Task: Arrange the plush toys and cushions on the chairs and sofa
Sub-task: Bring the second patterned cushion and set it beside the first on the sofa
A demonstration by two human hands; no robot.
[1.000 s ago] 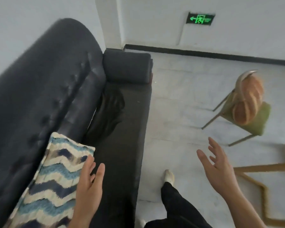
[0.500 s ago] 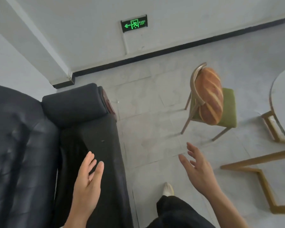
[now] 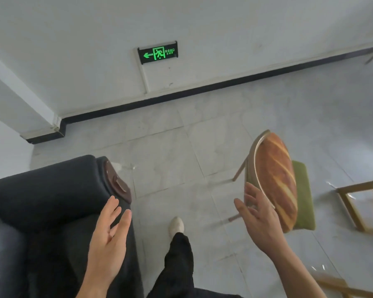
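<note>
A bread-shaped plush cushion point(image 3: 277, 181) stands upright against the curved back of a wooden chair point(image 3: 303, 194) with a green seat, at the right. The dark sofa point(image 3: 45, 194) fills the lower left, its round armrest toward the wall. My left hand point(image 3: 108, 239) hovers open above the sofa's front edge, holding nothing. My right hand point(image 3: 258, 220) is open with fingers spread, just left of the chair's back and the bread cushion; I cannot tell whether it touches them.
My leg and light shoe point(image 3: 176, 226) stand on the pale tiled floor between sofa and chair. A wooden table frame point(image 3: 353, 203) with a round top edge sits at the far right. A green exit sign point(image 3: 157, 53) hangs on the white wall.
The view swung right, away from the sofa; the blue patterned cushion left the frame. The chair with the bread cushion came closer, and my right hand moved up beside it.
</note>
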